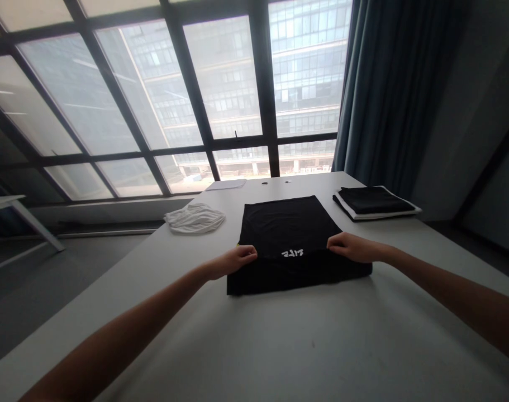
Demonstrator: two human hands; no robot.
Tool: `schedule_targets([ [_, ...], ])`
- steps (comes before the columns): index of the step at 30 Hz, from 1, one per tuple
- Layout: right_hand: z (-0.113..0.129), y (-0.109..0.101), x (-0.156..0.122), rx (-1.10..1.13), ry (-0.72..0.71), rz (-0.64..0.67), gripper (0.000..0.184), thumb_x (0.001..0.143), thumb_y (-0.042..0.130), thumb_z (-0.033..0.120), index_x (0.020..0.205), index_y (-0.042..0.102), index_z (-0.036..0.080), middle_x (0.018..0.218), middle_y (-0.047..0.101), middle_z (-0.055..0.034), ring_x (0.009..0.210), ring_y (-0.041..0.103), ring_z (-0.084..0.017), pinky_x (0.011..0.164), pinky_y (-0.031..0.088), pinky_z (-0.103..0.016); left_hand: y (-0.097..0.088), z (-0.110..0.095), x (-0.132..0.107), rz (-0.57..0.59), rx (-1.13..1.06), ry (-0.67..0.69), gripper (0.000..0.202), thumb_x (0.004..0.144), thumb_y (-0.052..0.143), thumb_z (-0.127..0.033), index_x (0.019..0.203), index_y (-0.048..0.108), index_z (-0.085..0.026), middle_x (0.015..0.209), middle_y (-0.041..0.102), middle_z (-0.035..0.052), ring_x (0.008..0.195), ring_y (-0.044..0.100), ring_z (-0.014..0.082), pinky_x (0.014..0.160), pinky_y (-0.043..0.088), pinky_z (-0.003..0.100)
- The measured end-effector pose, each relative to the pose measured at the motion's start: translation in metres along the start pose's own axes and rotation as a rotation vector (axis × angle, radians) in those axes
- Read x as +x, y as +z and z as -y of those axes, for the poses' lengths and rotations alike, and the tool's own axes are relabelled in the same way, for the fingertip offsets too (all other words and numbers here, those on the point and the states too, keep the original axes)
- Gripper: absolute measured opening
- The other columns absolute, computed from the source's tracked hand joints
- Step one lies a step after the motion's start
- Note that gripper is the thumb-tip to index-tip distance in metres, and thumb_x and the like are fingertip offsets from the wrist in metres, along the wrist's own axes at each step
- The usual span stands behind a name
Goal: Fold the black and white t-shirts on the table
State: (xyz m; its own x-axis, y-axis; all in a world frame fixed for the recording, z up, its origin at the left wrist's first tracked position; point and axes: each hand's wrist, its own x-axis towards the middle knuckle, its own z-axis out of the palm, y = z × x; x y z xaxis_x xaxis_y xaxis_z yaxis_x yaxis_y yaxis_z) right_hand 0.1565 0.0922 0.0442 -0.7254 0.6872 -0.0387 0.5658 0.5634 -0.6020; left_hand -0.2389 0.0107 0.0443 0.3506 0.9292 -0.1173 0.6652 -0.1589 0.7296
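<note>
A black T-shirt (285, 229) with white lettering lies partly folded on the white table, its near edge toward me. My left hand (237, 259) is closed on the cloth at the left side, fingers pinched together. On the right side, my right hand (350, 247) grips the cloth in the same way. Between the two hands the fabric is stretched across, with the lettering in the middle. The fingertips are partly hidden by the hands themselves.
A crumpled white cloth (195, 218) lies on the table's left side. Folded black and white garments (375, 201) are stacked at the right. Paper (226, 185) lies at the far edge of the table (304, 335). Behind stand windows and a blue curtain (388, 100).
</note>
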Motion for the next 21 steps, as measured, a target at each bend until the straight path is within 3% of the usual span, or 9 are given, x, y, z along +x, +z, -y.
schedule_targets([
  [4,-0.014,-0.003,0.007,0.075,0.070,0.106,0.048,0.085,0.053,0.063,0.093,0.073,0.020,0.083,0.067,-0.0031,0.071,0.056,-0.018,0.064,0.045,-0.030,-0.011,0.002,-0.006,0.126,-0.104,-0.123,0.058,0.088,0.054,-0.070,0.111,0.065,-0.018,0.096,0.060,0.0037,0.086,0.053,0.0177,0.071,0.042,0.025],
  [6,-0.019,-0.007,-0.002,0.110,0.100,0.129,0.051,0.084,0.055,0.066,0.100,0.075,0.022,0.091,0.070,-0.0044,0.077,0.060,-0.020,0.067,0.047,-0.031,-0.016,0.005,-0.017,0.156,-0.093,-0.153,0.060,0.084,0.062,-0.068,0.123,0.062,-0.023,0.104,0.061,0.0049,0.091,0.056,0.0196,0.074,0.044,0.027],
  [9,-0.028,-0.014,-0.020,0.130,0.149,0.149,0.052,0.082,0.060,0.067,0.105,0.075,0.023,0.097,0.072,-0.0059,0.085,0.064,-0.024,0.071,0.050,-0.032,-0.020,0.012,-0.032,0.154,-0.076,-0.143,0.061,0.078,0.071,-0.062,0.126,0.063,-0.024,0.106,0.062,0.0057,0.093,0.058,0.0218,0.079,0.047,0.030],
  [16,-0.042,-0.015,-0.048,0.178,0.200,0.123,0.056,0.074,0.074,0.059,0.116,0.073,0.022,0.110,0.073,-0.0088,0.097,0.067,-0.030,0.084,0.053,-0.037,-0.004,0.022,-0.051,0.031,-0.031,-0.051,0.059,0.082,0.071,-0.053,0.131,0.059,-0.023,0.090,0.057,0.0007,0.078,0.052,0.0161,0.070,0.045,0.025],
  [21,-0.042,-0.004,-0.057,0.195,0.164,0.081,0.054,0.075,0.072,0.058,0.112,0.074,0.019,0.100,0.074,-0.0080,0.090,0.068,-0.029,0.080,0.053,-0.036,0.006,0.028,-0.054,0.020,-0.094,0.003,0.057,0.087,0.067,-0.049,0.135,0.055,-0.020,0.070,0.043,-0.0047,0.062,0.036,0.0112,0.056,0.032,0.022],
])
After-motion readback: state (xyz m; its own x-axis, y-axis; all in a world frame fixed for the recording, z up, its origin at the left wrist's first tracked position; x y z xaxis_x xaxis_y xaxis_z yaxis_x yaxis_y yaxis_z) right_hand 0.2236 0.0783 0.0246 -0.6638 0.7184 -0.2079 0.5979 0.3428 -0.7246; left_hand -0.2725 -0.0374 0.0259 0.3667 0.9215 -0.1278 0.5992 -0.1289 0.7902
